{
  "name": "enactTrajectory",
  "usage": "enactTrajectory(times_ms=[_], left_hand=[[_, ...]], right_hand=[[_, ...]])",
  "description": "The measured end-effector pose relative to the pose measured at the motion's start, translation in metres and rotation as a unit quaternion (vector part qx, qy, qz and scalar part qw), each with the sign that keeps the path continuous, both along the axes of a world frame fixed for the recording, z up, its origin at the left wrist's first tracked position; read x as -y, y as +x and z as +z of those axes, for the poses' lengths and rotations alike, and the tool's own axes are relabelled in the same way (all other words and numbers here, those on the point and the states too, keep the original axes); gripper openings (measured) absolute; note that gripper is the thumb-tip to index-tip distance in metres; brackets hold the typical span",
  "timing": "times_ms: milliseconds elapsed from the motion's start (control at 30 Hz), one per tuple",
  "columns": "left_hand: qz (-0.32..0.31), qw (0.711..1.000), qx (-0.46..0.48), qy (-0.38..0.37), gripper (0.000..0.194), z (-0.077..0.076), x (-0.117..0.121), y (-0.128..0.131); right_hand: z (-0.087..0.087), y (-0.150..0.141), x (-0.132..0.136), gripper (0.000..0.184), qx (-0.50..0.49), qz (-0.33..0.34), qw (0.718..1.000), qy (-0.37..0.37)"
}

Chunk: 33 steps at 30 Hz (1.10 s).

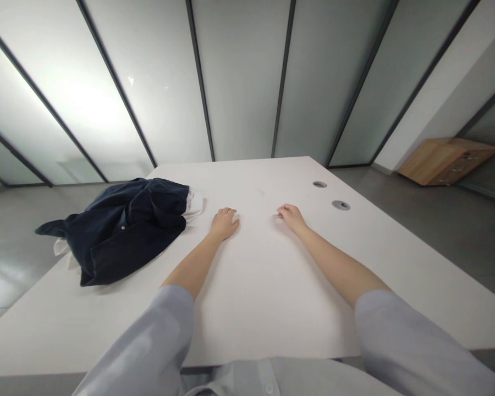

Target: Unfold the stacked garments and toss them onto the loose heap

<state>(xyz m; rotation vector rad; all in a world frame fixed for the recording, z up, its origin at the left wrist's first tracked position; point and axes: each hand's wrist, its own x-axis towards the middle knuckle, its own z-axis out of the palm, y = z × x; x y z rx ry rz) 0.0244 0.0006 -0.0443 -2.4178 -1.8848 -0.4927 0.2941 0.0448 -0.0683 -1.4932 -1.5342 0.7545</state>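
My left hand (224,224) rests palm down on the white table (272,275), fingers loosely curled, holding nothing. Just to its left lies a crumpled dark navy garment (124,231) with a bit of white cloth (193,206) showing at its edge, a short gap from my fingers. My right hand (291,215) also lies flat on the tabletop, empty, roughly a hand's width to the right of the left one. Both forearms are bare below rolled pale grey sleeves.
Two round grey cable ports (340,205) sit in the tabletop at the right rear. Frosted glass panels with dark frames (239,82) stand behind the table. A wooden cabinet (445,159) stands on the grey floor at far right.
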Motion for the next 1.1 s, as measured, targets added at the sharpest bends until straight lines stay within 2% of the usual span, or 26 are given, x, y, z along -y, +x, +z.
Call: enactTrajectory(times_ms=[67,167,267,367,467,633,767,1100], left_hand=[[0.013,1.0,-0.001,-0.015,0.044,-0.008,0.001,-0.002],[0.034,0.998,-0.035,-0.027,0.049,-0.008,0.005,-0.01],[0.055,0.995,-0.069,-0.039,0.058,-0.005,0.008,-0.014],[0.06,0.993,-0.081,-0.058,0.071,-0.005,0.008,-0.015],[0.061,0.99,-0.081,-0.098,0.084,-0.009,0.006,-0.016],[0.065,0.983,-0.084,-0.147,0.093,-0.011,0.005,-0.016],[0.059,0.982,-0.083,-0.159,0.094,-0.009,0.007,-0.015],[0.056,0.981,-0.082,-0.166,0.096,-0.009,0.006,-0.016]], right_hand=[[-0.001,-0.001,0.006,0.021,0.078,-0.002,0.995,0.062],[0.0,-0.005,0.015,0.026,0.224,0.022,0.968,0.112],[0.005,-0.007,0.022,0.04,0.347,0.043,0.93,0.11],[0.006,-0.009,0.026,0.063,0.416,0.068,0.904,0.067],[0.003,-0.008,0.025,0.082,0.441,0.083,0.893,0.013],[-0.007,-0.006,0.019,0.096,0.444,0.099,0.89,-0.032],[-0.01,-0.005,0.016,0.099,0.439,0.11,0.891,-0.04],[-0.003,-0.009,0.02,0.099,0.451,0.116,0.884,-0.05]])
